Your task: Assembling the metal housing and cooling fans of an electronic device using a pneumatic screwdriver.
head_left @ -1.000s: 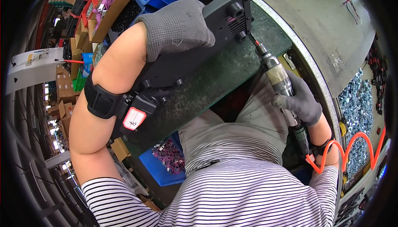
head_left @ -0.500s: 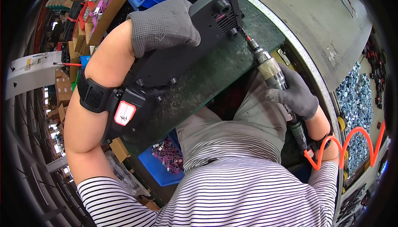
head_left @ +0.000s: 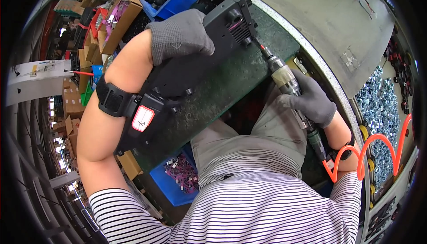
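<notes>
From where I stand, the person's left hand, in a grey knit glove, lies bent over a black housing; its fingertips are out of sight, so I can't tell how far it is closed or whether it truly grips. The housing sits slantwise on the dark green bench top, its slotted, knobbed end pointing away and to the right. The right hand, also gloved, is wrapped firmly round the barrel of a powered screwdriver, thumb across it. The tool's slim bit reaches the housing's far corner, just beside the vent slots, though I can't make out whether it is seated in a screw. A coiled orange hose runs off from the tool's rear. Beyond the left hand stands a blue bin of dark parts; a second blue tub, holding purple pieces, sits low by the person's lap. Over to the right lies a heap of shiny metal parts.
</notes>
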The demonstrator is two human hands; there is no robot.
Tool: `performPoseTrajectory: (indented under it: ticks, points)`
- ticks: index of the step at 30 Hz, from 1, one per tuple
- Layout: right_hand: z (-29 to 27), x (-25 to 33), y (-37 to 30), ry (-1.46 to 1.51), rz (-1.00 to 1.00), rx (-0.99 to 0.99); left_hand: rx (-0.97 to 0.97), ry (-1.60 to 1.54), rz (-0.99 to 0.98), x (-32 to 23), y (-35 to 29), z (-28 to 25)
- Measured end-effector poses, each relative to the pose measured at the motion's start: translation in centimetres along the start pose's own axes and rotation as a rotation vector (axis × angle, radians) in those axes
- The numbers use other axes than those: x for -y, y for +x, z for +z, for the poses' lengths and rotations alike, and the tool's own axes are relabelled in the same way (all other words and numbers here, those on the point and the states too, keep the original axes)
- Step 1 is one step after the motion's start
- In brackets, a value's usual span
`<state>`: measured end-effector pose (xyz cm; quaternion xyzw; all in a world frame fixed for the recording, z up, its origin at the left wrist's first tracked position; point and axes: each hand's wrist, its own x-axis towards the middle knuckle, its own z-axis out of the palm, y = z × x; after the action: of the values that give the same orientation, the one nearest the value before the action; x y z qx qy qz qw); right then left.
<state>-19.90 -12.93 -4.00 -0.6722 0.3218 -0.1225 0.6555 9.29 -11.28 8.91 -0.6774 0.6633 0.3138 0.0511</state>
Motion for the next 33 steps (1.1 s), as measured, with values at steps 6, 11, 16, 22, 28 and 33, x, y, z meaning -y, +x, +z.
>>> performPoseTrajectory:
  ticks: [6,11,16,22,28,33]
  points:
    - [0.1,-0.2,0.4,0.004,-0.039,0.01,0.003,0.231,0.288,1.2,0.1,0.1]
    - [0.1,0.8,0.4,0.018,-0.053,0.016,-0.064,-0.019,-0.114,-0.5,-0.5,-0.7]
    - [0.0,-1.0,0.0,0.001,-0.169,0.021,-0.159,0.008,-0.166,-2.8,-2.2,-0.7]
    - [1.3,-3.6,-3.8,0.095,-0.143,0.109,-0.411,0.42,-0.181,-4.4,-4.4,0.8]
    - [2.9,-2.5,-4.3,0.096,0.001,0.099,-0.66,0.327,-0.193,-5.3,-3.5,0.8]
    - [3.1,-1.7,-4.6,0.266,0.114,0.094,-0.757,-0.434,0.39,-5.0,-6.7,4.8]
